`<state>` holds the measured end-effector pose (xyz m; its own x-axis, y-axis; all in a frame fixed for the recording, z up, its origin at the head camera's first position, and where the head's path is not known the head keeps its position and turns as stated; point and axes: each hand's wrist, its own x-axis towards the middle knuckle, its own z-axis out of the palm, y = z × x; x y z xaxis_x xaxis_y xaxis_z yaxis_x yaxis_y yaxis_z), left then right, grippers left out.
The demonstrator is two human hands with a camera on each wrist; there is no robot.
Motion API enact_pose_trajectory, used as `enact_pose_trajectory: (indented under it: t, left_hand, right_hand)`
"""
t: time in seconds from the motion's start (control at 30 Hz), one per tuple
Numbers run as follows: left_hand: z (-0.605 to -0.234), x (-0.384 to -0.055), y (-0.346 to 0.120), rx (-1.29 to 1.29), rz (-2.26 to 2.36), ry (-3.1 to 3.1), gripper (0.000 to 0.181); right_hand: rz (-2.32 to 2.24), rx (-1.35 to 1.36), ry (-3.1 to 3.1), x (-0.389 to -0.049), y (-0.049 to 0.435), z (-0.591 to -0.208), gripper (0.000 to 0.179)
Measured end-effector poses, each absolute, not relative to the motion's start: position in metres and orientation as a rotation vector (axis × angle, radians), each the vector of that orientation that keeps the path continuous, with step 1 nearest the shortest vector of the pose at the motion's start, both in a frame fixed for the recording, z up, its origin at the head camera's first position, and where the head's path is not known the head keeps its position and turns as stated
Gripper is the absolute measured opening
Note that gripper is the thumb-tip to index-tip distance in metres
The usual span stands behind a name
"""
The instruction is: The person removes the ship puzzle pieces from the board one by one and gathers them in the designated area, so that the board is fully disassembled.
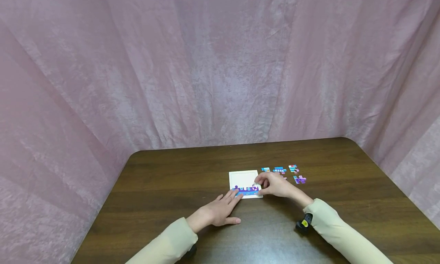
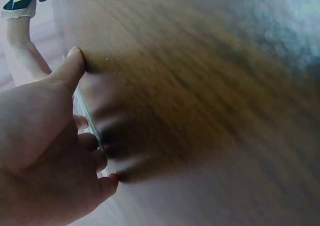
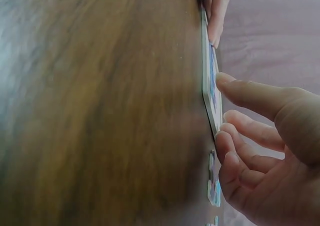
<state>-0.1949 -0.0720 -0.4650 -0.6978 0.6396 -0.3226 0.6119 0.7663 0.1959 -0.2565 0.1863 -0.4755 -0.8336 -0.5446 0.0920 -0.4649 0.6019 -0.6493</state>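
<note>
A white square puzzle tray [image 1: 243, 177] lies on the table, its lower part filled with a row of blue and purple jigsaw pieces [image 1: 245, 190]. My left hand [image 1: 220, 211] lies flat, its spread fingertips over the tray's lower left corner and thumb on the wood. At the tray's right edge is my right hand [image 1: 276, 185], fingers bent loosely. In the right wrist view its thumb [image 3: 250, 93] tip meets the puzzle surface, and the fingertips are right at the tray's rim. Between thumb and index finger there is a gap, with no piece lifted in it.
Several loose jigsaw pieces lie right of the tray, among them a blue one [image 1: 279, 169], a purple one [image 1: 300, 179] and a multicoloured one [image 1: 293, 168]. Another [image 1: 283, 177] is partly behind my right hand. A pink curtain [image 1: 220, 65] hangs behind the brown wooden table [image 1: 165, 180].
</note>
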Motion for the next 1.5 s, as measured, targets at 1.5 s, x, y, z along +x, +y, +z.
enact_pose_trajectory:
  t: [1.5]
  left_hand:
    - [-0.459,-0.195,-0.066,0.905,0.054,2.585,0.082]
  right_hand:
    - [-1.320,-0.819,2.498,-0.256,0.180,-0.478,0.012]
